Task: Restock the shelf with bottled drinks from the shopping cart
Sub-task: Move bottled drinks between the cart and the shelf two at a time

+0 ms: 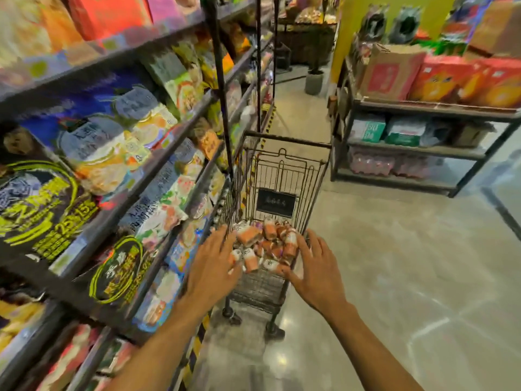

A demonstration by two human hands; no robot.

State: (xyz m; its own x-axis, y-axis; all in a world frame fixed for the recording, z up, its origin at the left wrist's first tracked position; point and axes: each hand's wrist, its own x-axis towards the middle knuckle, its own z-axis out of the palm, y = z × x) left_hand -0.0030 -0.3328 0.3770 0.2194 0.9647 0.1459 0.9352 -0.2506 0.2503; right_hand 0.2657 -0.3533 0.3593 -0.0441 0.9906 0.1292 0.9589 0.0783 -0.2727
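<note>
A dark wire shopping cart (pixel 284 170) stands in the aisle next to the shelving on the left. Several small orange-and-white bottled drinks (pixel 265 244) lie in a heap in its basket. My left hand (pixel 212 263) reaches over the cart's near left corner with fingers spread and straight, close to the bottles. My right hand (pixel 315 266) hovers over the near right edge, fingers spread, its fingertips at the heap. Neither hand holds a bottle. The picture is blurred by motion.
Tall dark shelves (pixel 146 176) packed with colourful snack packs fill the left side. A low rack (pixel 423 108) with cartons and wrapped packs stands at the right back. Grey polished floor (pixel 394 277) spreads to the right of the cart. A grey planter (pixel 314 81) sits far down the aisle.
</note>
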